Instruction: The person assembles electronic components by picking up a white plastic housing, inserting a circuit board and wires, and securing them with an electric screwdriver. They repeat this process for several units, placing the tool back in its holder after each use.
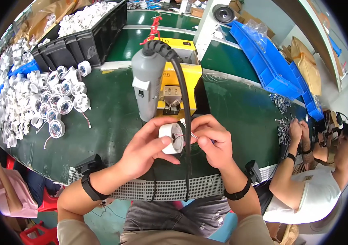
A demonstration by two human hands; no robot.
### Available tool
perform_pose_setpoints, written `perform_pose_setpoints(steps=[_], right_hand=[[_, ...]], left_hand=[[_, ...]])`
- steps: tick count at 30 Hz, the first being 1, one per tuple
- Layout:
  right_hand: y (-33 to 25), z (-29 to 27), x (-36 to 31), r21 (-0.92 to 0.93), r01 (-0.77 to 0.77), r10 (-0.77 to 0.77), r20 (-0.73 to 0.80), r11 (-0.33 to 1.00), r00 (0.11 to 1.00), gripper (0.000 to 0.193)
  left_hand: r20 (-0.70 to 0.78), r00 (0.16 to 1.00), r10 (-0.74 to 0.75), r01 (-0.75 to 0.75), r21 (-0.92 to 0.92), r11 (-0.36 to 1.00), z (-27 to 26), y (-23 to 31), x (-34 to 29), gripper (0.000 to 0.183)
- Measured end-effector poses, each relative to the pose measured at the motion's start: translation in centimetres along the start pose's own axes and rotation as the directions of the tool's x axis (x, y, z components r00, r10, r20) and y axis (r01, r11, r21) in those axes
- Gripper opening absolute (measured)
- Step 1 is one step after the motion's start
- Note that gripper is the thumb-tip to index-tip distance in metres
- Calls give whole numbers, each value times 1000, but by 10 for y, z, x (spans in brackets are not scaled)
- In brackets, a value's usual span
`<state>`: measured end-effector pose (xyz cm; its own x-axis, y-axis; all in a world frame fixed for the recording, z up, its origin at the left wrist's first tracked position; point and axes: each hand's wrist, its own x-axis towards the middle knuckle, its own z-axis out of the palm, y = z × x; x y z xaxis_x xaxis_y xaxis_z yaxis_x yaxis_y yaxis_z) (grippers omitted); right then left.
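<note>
My left hand [148,149] is closed around a white round plastic housing [171,139], its hollow side turned to the right. Thin wires [185,136] run out of the hollow toward my right hand [215,141]. My right thumb and fingertips pinch those wires. A small white connector [183,121] shows above the housing, close to my right fingers. Just beyond my hands stand a grey cylindrical device [146,87] and a yellow machine [188,79] with a metal block at its front. A black cable [181,81] hangs down between my hands, partly in front of the wires.
White round parts [55,102] are heaped on the green table [112,102] at left. Behind them stands a black crate [88,49] full of white pieces. Blue bins [267,65] are at far right, with wired parts [282,130] below. Co-workers sit on both sides.
</note>
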<state>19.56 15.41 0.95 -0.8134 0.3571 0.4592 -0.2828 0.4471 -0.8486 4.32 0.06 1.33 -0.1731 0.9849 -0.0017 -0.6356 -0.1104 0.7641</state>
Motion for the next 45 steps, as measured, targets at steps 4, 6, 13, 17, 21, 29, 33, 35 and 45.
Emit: perform_pose_setpoints(steps=[4, 6, 13, 17, 21, 29, 33, 35, 45], right_hand=[[0, -6, 0, 93, -71, 69, 23, 993, 997, 15], [-2, -8, 3, 126, -105, 87, 142, 986, 986, 13], [-2, -14, 5, 169, -181, 149, 188, 969, 971, 11], [-2, -11, 3, 83, -227, 213, 148, 970, 966, 12], [-5, -2, 3, 91, -223, 212, 123, 971, 970, 8], [-12, -5, 4, -471, 243, -354, -164, 848, 921, 21], [-16, -9, 6, -729, 250, -422, -59, 638, 905, 23], [-18, -10, 5, -609, 242, -332, -38, 756, 943, 20], [-13, 19, 1, 304, -218, 265, -123, 927, 956, 15]], left_hand=[[57, 998, -30, 39, -171, 985, -5, -1, 4, 45], [96, 994, -50, 69, -214, 974, -11, -6, 6, 42], [113, 991, -72, 101, -281, 954, -11, -6, 7, 39], [98, 994, -57, 78, -226, 971, -9, -9, 8, 47], [124, 991, -57, 70, -106, 992, -10, -12, 8, 52], [20, 1000, 15, -10, -211, 977, -10, -12, 10, 36], [17, 999, 35, -29, -281, 959, -9, -9, 8, 33], [10, 998, 57, -52, -279, 959, -11, -11, 7, 32], [124, 987, 106, -77, -223, 972, -2, -7, 9, 50]])
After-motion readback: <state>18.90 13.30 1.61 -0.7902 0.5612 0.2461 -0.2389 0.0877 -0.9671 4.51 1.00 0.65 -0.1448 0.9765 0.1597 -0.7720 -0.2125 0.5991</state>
